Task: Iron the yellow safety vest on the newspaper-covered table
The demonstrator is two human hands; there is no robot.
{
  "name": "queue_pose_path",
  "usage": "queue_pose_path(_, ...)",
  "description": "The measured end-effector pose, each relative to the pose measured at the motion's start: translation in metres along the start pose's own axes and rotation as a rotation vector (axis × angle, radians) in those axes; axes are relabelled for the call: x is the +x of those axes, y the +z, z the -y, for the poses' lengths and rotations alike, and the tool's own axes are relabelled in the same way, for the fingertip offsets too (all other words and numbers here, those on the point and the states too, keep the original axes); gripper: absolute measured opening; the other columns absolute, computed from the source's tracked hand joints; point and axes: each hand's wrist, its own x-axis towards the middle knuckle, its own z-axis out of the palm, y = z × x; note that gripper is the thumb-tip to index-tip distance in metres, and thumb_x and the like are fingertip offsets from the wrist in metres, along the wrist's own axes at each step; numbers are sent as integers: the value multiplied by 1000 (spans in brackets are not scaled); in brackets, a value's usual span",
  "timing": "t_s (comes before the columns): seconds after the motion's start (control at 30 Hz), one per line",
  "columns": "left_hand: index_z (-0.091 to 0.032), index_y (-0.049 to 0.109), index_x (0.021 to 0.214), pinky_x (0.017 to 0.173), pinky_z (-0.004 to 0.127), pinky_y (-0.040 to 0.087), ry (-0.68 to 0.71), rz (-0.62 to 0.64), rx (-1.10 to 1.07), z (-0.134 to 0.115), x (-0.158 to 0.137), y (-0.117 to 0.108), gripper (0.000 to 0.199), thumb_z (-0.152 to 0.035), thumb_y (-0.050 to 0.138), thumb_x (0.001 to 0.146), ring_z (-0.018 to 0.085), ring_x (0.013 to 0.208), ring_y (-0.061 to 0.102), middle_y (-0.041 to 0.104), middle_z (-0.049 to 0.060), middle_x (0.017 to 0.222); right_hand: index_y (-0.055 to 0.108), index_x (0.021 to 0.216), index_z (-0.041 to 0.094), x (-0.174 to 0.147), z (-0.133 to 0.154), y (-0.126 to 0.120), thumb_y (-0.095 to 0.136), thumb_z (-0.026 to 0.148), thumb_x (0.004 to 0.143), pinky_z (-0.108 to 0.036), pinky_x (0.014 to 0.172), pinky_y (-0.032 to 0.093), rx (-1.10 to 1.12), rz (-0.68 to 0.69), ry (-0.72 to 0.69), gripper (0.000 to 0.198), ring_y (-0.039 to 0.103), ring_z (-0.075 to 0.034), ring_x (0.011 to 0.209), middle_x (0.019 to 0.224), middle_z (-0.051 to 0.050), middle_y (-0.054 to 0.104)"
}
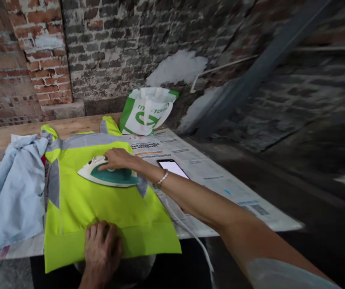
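Head view: a bright yellow garment with grey panels (97, 206) lies spread on the surface (1, 134), collar at the far side, hem just past the near edge, probably so that the broad body panel lies flat within reach. On its upper part rests an iron (115, 177), green and white, its tip to the left. The right hand (118, 157) has its grip clamped around the iron's handle from above, an arrangement that seems meant to guide it and keep the fingers off the soleplate. The left hand (102, 241) lies on the hem, its grip not closed on anything, fingers slightly apart; this likely steadies the cloth against dragging. Newspaper (235, 200) under the garment presumably shields the surface. A white cord (205, 252) runs off the near edge, right of the garment, perhaps kept clear of it. A phone (174, 167) lies to the right, partly behind the forearm; a light-blue cloth (19, 196) lies left, and a green-and-white bag (148, 112) stands at the far side.
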Motion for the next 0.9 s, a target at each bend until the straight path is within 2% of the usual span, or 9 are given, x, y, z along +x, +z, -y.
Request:
queue_pose_path(0.2, -24, 66, 115, 81, 39, 48, -3, -6, 13, 2, -2, 0, 24, -17, 60, 93, 25, 92, 63, 71, 5, 103, 80, 99, 24, -70, 31, 9, 70, 78, 85, -29, 71, 47, -15, 45, -120, 56, 77, -30, 100, 99, -11, 83)
queue_pose_path(0.3, -24, 66, 114, 80, 38, 47, 7, -20, 11, 3, -3, 1, 24, -16, 60, 92, 24, 90, 63, 71, 5, 102, 80, 101, 24, -88, 40, 11, 71, 75, 86, -29, 72, 48, -34, 51, -138, 54, 78, -31, 100, 98, -11, 83)
queue_pose_path(0.4, -24, 66, 115, 81, 38, 48, 3, -11, 4, 4, -3, 3, 26, -16, 60, 91, 24, 91, 63, 71, 5, 103, 79, 104, 23, -92, 44, 11, 68, 76, 88, -30, 74, 49, -54, 33, -135, 57, 78, -32, 102, 100, -12, 83)
queue_pose_path(0.5, -24, 66, 115, 82, 38, 47, 5, -17, 4, 4, -4, 4, 25, -16, 59, 91, 25, 92, 63, 71, 5, 103, 79, 108, 21, -81, 45, 11, 64, 78, 89, -30, 76, 50, -66, 2, -95, 62, 77, -32, 103, 103, -13, 83)
queue_pose_path(0.6, -23, 66, 116, 82, 38, 47, 13, -31, 7, 4, -4, 4, 25, -17, 58, 93, 25, 93, 64, 71, 6, 103, 78, 111, 21, -58, 41, 10, 62, 81, 89, -31, 79, 51, -70, -36, -60, 66, 77, -32, 106, 106, -15, 82)
queue_pose_path(0.9, -23, 67, 115, 80, 38, 48, -25, -30, -7, -3, -3, 3, 24, -17, 58, 94, 24, 90, 65, 72, 7, 102, 78, 118, 19, 47, -1, 1, 62, 82, 87, -33, 89, 52, -82, -149, 17, 72, 72, -33, 117, 117, -17, 80)
